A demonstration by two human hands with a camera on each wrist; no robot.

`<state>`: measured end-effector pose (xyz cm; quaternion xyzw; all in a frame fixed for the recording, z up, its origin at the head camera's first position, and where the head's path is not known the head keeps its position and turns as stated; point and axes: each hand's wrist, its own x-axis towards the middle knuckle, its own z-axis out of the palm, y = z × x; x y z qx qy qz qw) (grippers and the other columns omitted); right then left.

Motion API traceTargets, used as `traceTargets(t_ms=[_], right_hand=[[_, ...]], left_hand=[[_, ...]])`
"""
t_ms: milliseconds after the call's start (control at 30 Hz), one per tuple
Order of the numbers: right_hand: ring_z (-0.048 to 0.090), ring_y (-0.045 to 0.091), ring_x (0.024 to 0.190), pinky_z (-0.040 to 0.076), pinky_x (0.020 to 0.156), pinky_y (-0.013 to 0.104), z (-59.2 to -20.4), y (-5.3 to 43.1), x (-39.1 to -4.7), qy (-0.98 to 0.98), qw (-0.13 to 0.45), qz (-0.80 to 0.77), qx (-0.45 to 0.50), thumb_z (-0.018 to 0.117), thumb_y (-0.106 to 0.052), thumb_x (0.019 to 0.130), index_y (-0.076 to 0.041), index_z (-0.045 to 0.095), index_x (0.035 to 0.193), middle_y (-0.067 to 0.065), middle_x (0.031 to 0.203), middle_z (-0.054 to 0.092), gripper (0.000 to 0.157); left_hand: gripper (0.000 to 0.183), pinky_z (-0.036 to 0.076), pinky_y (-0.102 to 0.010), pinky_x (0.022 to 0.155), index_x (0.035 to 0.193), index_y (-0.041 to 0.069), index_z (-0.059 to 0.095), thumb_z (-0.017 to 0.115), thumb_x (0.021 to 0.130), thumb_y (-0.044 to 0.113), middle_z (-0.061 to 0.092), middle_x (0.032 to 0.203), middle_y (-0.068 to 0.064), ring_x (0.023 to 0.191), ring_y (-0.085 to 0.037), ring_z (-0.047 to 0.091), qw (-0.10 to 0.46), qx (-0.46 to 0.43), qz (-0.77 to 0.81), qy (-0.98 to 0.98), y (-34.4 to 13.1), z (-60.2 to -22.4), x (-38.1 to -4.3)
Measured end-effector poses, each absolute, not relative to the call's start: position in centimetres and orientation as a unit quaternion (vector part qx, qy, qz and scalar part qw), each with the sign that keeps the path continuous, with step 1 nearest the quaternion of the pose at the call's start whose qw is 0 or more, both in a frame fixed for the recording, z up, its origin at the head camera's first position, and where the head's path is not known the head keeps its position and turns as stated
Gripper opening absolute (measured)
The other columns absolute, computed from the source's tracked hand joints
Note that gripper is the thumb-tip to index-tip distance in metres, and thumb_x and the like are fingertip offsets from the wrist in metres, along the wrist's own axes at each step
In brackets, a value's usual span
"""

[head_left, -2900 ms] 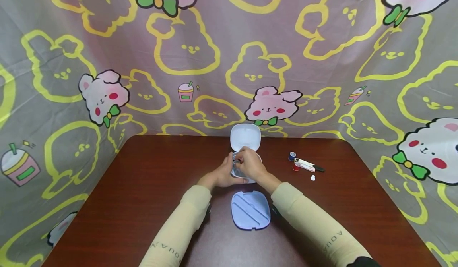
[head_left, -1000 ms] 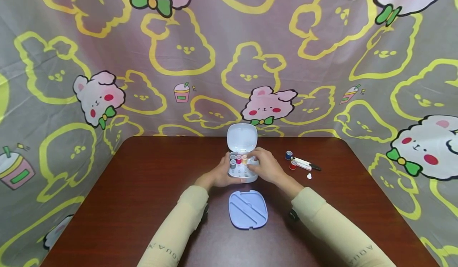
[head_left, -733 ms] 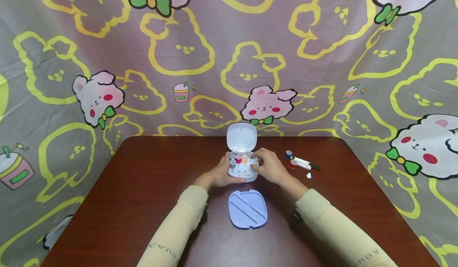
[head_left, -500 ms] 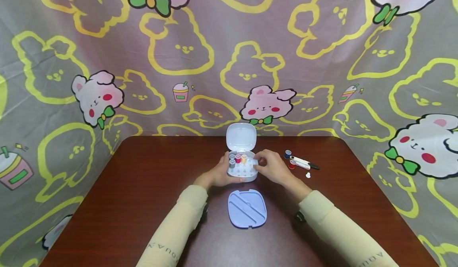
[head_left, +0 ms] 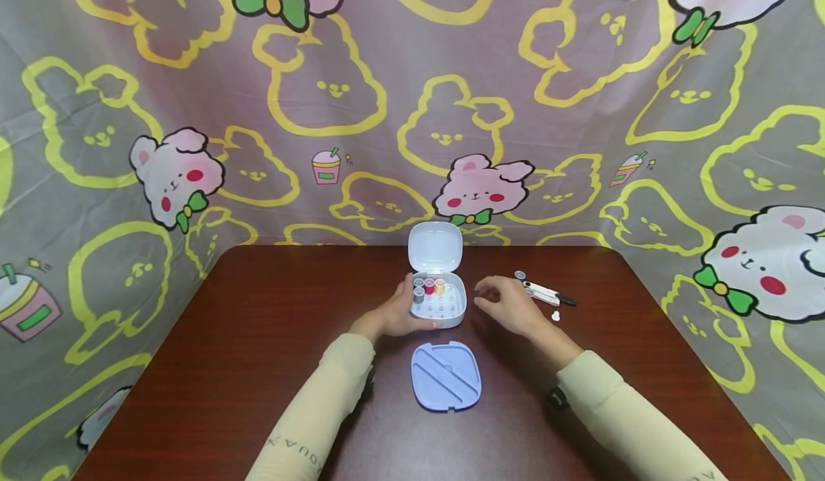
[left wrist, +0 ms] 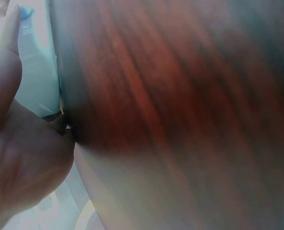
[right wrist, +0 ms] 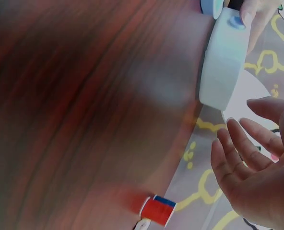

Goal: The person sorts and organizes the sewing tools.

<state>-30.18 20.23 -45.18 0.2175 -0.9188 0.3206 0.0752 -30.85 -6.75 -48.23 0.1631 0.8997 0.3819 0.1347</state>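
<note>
Spool box [head_left: 455,321] sits open on table [head_left: 290,295], 4 thread spools [head_left: 430,288] at back left; L hand [head_left: 394,314] grips its left side. R hand [head_left: 512,308], fingers loosely curved, holding nothing, has just pulled off rightwards nr loose red spool [right wrist: 158,211], so right-side pegs [head_left: 452,298] now show.

The right hand [right wrist: 257,177] fills the lower right corner, palm partly in sight, its fingers spread apart and loosely bent, pointing towards a white box [right wrist: 222,60] but well apart from it. The box has a blue catch [right wrist: 237,22], and the left hand [right wrist: 261,19] reaches in at the top with its thumb at the catch. A pale blue piece [right wrist: 211,7], cut by the upper edge, shows just beside the box. Low down on the wood-grained counter [right wrist: 84,120], a red spool [right wrist: 157,211] partly covers a blue spool [right wrist: 166,200], near a cropped white object [right wrist: 143,224]
</note>
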Motion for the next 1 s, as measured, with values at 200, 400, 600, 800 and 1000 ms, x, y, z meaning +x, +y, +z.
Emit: traceTargets(t_ms=[200,400,600,800,1000], right_hand=[[0.066,0.021,0.086,0.054,0.08,0.043,-45.4,21.6,-29.9,-0.921,0.091,0.315,0.212,0.076,-0.01,0.09,-0.001,0.074,0.107,0.007,0.097,0.074,0.019],[0.066,0.022,0.086,0.054,0.079,0.042,-45.5,23.0,-29.6,-0.921,0.105,0.311,0.209,0.075,-0.009,0.09,0.0,0.075,0.106,0.007,0.097,0.074,0.018],[0.062,0.021,0.082,0.051,0.074,0.041,-45.4,24.4,-29.2,-0.929,0.122,0.288,0.199,0.076,-0.01,0.089,-0.002,0.075,0.104,0.006,0.093,0.072,0.017],[0.063,0.021,0.081,0.051,0.072,0.041,-45.4,25.8,-28.8,-0.94,0.135,0.254,0.181,0.077,-0.012,0.088,-0.004,0.075,0.105,0.005,0.092,0.069,0.019],[0.06,0.02,0.08,0.047,0.063,0.038,-45.4,27.3,-28.7,-0.949,0.138,0.242,0.145,0.078,-0.014,0.087,-0.006,0.075,0.105,0.004,0.09,0.065,0.02]], left_hand=[[0.128,0.029,-0.046,0.12,0.161,0.0,-0.006,0.084,0.082,0.047,0.019,0.162,-0.022,0.145,-0.033,0.031,0.139,0.163,0.383,0.899,-6.8,-48.3,-30.8],[0.131,0.028,-0.047,0.121,0.162,0.004,-0.006,0.083,0.081,0.054,0.015,0.165,-0.019,0.147,-0.032,0.028,0.149,0.149,0.377,0.902,-6.7,-48.2,-30.6],[0.13,0.029,-0.047,0.12,0.162,0.004,-0.005,0.083,0.08,0.053,0.017,0.164,-0.019,0.146,-0.032,0.03,0.144,0.151,0.376,0.903,-6.7,-48.1,-30.7],[0.131,0.029,-0.046,0.12,0.162,0.004,-0.007,0.084,0.081,0.052,0.016,0.164,-0.019,0.146,-0.031,0.03,0.144,0.149,0.378,0.902,-6.7,-48.1,-30.7],[0.131,0.029,-0.047,0.12,0.163,0.006,-0.006,0.083,0.08,0.055,0.016,0.165,-0.017,0.146,-0.032,0.03,0.146,0.145,0.376,0.903,-6.7,-48.2,-30.6]])
